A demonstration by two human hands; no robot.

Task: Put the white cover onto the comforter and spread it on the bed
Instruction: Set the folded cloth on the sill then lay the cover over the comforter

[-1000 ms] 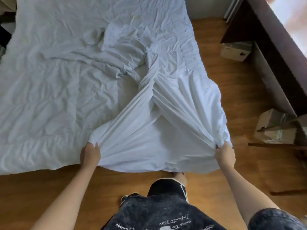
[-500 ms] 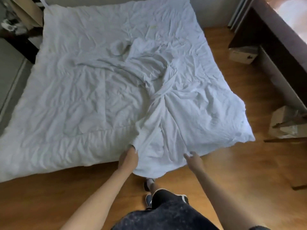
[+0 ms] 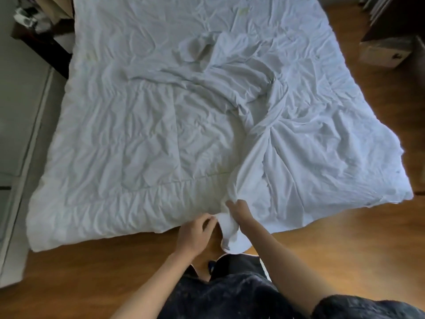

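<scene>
The quilted white comforter (image 3: 128,139) lies spread flat and fills most of the view. The thinner white cover (image 3: 310,157) drapes over its right part, and a crumpled band of it runs across the middle. At the near edge the cover is gathered into a bunch (image 3: 232,240) that hangs toward the floor. My right hand (image 3: 240,211) grips the top of this bunch. Just left of it, my left hand (image 3: 196,233) has its fingers curled and pinches the side of the same bunch.
Wooden floor (image 3: 333,249) surrounds the near and right sides. A cardboard box (image 3: 379,54) and dark furniture (image 3: 395,17) stand at the far right. A dark stand (image 3: 46,44) and a pale wall panel (image 3: 20,116) are on the left. My dark-clothed legs (image 3: 230,291) are below.
The cover was stretched wide between my hands; both hands have come together at the near edge and the fabric is now gathered into one bunch between them.
</scene>
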